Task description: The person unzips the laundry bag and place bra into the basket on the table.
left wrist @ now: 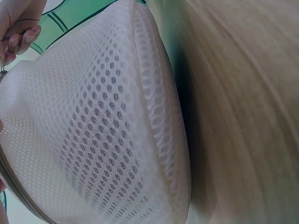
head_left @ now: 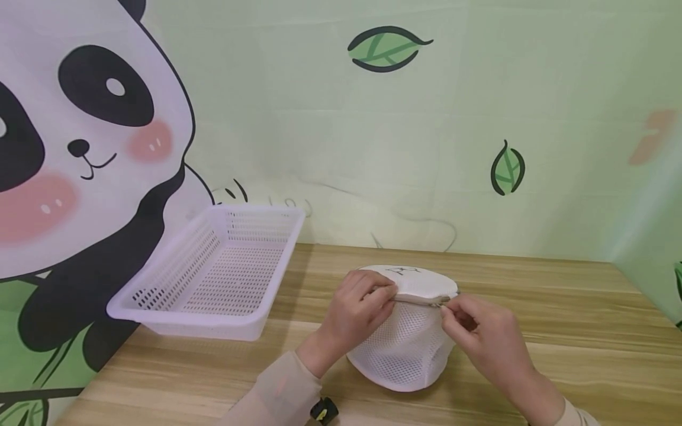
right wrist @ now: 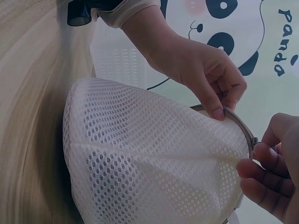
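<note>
A white mesh laundry bag stands upright on the wooden table, its round lid on top with a dark line drawing. A greyish zipper runs round the rim below the lid. At the left of the rim, my left hand pinches the bag's edge between thumb and fingers. My right hand pinches the zipper pull at the rim's right side; the slider shows beside its fingertips in the right wrist view. Through the mesh, the bag's contents cannot be made out.
A white plastic basket with slotted walls stands on the table to the left of the bag. Behind the table hangs a green backdrop with a panda and leaves. A dark wrist device sits by the left sleeve.
</note>
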